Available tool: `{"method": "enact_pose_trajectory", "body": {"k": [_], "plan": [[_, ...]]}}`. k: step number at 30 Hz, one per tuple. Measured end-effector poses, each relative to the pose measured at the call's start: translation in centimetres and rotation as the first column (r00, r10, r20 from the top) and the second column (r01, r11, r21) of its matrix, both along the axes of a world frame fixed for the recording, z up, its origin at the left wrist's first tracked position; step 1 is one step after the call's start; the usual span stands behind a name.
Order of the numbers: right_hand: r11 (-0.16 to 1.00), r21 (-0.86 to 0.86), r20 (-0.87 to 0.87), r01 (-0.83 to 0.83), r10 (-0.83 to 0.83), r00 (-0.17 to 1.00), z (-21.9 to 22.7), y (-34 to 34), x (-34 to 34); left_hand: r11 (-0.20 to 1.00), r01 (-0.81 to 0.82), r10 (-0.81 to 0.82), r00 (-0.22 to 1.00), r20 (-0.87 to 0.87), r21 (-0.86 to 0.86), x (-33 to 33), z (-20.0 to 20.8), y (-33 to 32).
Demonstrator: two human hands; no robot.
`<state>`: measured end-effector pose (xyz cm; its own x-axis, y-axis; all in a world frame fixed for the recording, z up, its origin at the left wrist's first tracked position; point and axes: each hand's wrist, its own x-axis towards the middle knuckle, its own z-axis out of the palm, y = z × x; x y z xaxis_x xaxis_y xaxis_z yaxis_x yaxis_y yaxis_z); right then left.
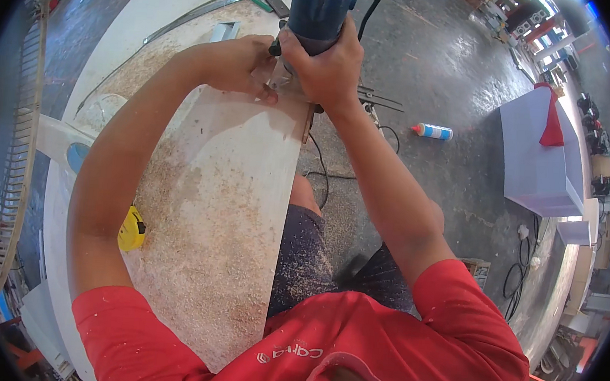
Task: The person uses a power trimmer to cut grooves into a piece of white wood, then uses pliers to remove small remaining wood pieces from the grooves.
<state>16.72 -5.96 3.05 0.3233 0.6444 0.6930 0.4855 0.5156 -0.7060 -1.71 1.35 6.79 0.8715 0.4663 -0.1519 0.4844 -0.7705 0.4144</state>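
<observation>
A dark blue trim router stands at the far end of a white board, over its right edge. My right hand is wrapped round the lower part of its body. On the other side, my left hand has its fingers bent at the clear base, appearing to grip it. The cutting bit is hidden by the base and hands. Thin metal rods stick out to the right of the router. Wood shavings lie thickly over the near part of the board.
A yellow tape measure lies by my left forearm. Beyond my left hand are a green stick-like tool and metal strips. On the floor to the right lie a glue bottle, black cords and a white box with red cloth.
</observation>
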Motion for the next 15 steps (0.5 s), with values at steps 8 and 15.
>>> {"method": "enact_pose_trajectory", "body": {"k": [8,15], "plan": [[0.999,-0.021,0.002,0.028,-0.028,1.0,0.6,0.2,0.0,0.997,-0.072,0.067,0.992,-0.11,-0.042,0.6,1.3,0.7],[0.999,0.03,0.007,0.016,-0.016,1.0,0.0,-0.9,-0.5,0.998,-0.011,0.014,0.999,-0.037,0.06,0.0,0.4,-0.7]]}}
